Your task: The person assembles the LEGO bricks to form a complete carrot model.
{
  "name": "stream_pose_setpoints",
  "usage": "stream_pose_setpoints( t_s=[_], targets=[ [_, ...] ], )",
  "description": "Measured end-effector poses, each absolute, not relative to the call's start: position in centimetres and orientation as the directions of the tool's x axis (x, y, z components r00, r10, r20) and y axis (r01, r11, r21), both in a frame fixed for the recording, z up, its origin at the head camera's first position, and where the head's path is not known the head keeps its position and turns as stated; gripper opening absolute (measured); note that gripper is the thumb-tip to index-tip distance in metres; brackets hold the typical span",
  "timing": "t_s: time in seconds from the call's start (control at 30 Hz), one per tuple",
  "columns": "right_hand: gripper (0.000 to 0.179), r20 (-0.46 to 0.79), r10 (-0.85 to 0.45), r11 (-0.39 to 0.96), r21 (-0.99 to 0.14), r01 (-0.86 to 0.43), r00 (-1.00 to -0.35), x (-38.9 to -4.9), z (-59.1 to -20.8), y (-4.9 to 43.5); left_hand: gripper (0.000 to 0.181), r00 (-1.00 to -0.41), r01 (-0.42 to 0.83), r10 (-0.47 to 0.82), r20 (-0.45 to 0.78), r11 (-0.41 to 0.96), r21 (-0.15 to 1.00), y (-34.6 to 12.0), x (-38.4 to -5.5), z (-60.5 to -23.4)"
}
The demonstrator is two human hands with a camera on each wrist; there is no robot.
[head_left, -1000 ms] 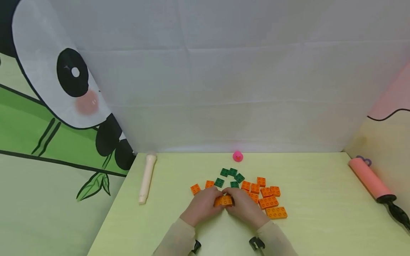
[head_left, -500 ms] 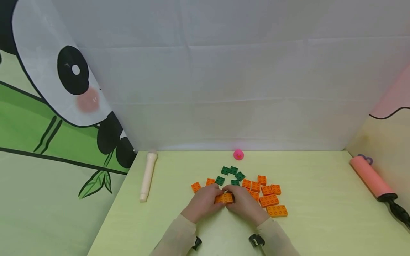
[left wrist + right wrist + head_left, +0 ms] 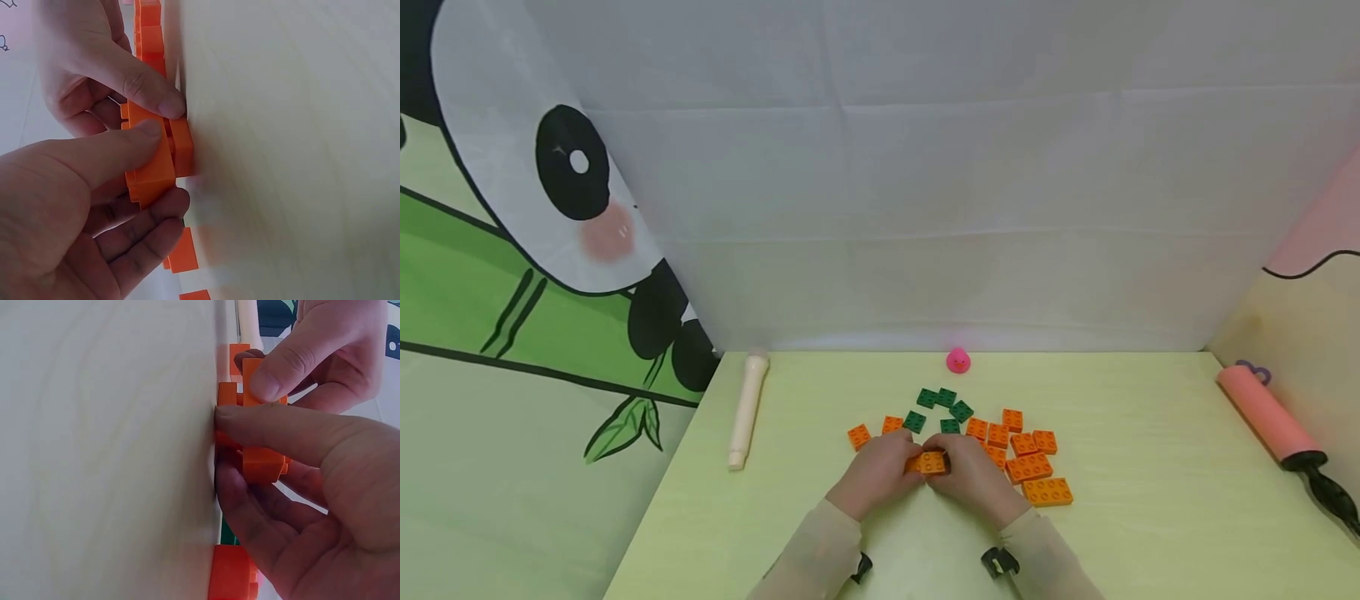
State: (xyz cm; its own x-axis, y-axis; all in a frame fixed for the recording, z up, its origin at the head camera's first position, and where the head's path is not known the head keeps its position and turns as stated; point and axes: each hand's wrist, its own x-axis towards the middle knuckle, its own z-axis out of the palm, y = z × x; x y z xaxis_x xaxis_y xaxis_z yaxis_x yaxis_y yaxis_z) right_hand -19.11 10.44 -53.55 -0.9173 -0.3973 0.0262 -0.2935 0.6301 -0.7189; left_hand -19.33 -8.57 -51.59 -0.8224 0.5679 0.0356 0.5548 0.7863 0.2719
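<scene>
Both hands meet at the near middle of the table, around two orange toy building bricks, one lying over the other. The upper brick (image 3: pixel 149 165) is a long one, pinched by my left hand (image 3: pixel 880 468) with its thumb flat on the side. Beneath it the lower brick (image 3: pixel 182 147) sits close over the tabletop, and studs show in a narrow gap between the two. My right hand (image 3: pixel 973 473) grips the lower brick, its thumb (image 3: pixel 240 419) along the near side. In the head view, fingers cover both ends of the stack.
Several loose orange bricks (image 3: pixel 1028 468) lie right of the hands, two more orange bricks (image 3: pixel 859 437) lie left. Several green bricks (image 3: pixel 950 426) are beyond them. A pink duck (image 3: pixel 958 360) stands at the back, a pale rod (image 3: pixel 748 410) at left, a pink pump (image 3: pixel 1270 417) at right.
Both hands stay in nearly the same place on the bricks. The upper orange brick has shifted slightly between the fingers, and the head view has tilted a little.
</scene>
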Motion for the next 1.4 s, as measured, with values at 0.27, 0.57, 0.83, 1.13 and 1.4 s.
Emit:
stream_pose_setpoints(
  t_s=[0.27, 0.57, 0.83, 1.13, 1.4],
  targets=[
    [0.037, 0.024, -0.402, 0.630, -0.718, -0.296, -0.915, -18.97, -53.54, 10.52, 0.027, -0.825, 0.545, 0.565, 0.017, 0.788, 0.287, -8.65, -19.16, -51.50],
    [0.050, -0.004, -0.428, 0.632, -0.717, -0.296, -0.904, -19.17, -53.29, 10.85, 0.023, -0.836, 0.512, 0.549, 0.015, 0.768, 0.385, -9.04, -19.48, -52.05],
    [0.051, 0.005, -0.416, 0.650, -0.697, -0.302, -0.909, -19.25, -53.64, 10.71, 0.027, -0.823, 0.545, 0.565, 0.054, 0.761, 0.352, -8.82, -19.34, -52.07],
    [0.057, 0.010, -0.432, 0.632, -0.710, -0.311, -0.902, -19.29, -53.53, 10.77, 0.016, -0.798, 0.595, 0.595, 0.094, 0.754, 0.277, -8.66, -19.54, -52.36],
    [0.054, 0.008, -0.432, 0.622, -0.721, -0.304, -0.902, -19.43, -53.61, 10.80, 0.014, -0.786, 0.612, 0.615, 0.069, 0.757, 0.229, -8.30, -19.60, -51.79]
  ],
)
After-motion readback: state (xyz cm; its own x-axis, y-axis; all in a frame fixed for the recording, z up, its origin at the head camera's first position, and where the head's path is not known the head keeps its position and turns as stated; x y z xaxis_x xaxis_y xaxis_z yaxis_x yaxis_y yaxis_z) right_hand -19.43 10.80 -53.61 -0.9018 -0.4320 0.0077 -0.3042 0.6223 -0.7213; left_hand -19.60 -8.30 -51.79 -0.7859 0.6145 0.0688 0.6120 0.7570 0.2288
